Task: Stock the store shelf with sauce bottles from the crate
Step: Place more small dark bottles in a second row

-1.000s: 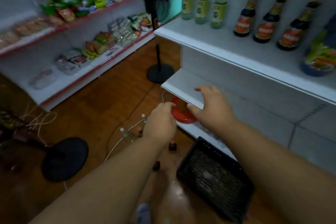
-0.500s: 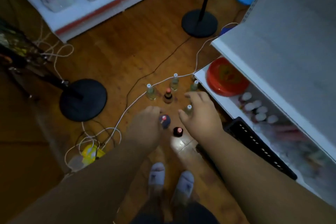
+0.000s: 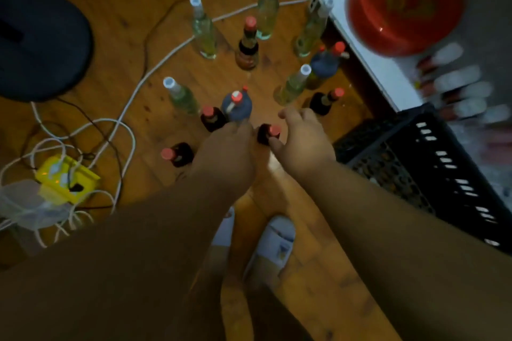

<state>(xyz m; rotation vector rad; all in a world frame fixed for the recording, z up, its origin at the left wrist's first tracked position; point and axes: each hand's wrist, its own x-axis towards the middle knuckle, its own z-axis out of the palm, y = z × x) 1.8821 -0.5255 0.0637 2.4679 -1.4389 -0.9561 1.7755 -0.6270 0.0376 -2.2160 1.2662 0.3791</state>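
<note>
Dark, red-capped sauce bottle [image 3: 268, 133] now sits between both hands, where half a second ago they hung above the cluster. The right hand [image 3: 303, 138] touches it with loosely spread fingers; the left hand [image 3: 227, 151] hides its own, so I cannot tell its grip. Beyond that bottle more bottles stand on the floor; right of it, the black crate [image 3: 432, 174] is partly cut off, and the shelf [image 3: 371, 63] contents blur.

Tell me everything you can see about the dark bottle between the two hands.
The dark bottle is small, with a red cap and dark, glossy-looking body, seen from above. It stands upright on the wooden floor beside the black crate. The left hand and right hand flank it; the right thumb seems to touch it. Whether either grips it is unclear.
</note>
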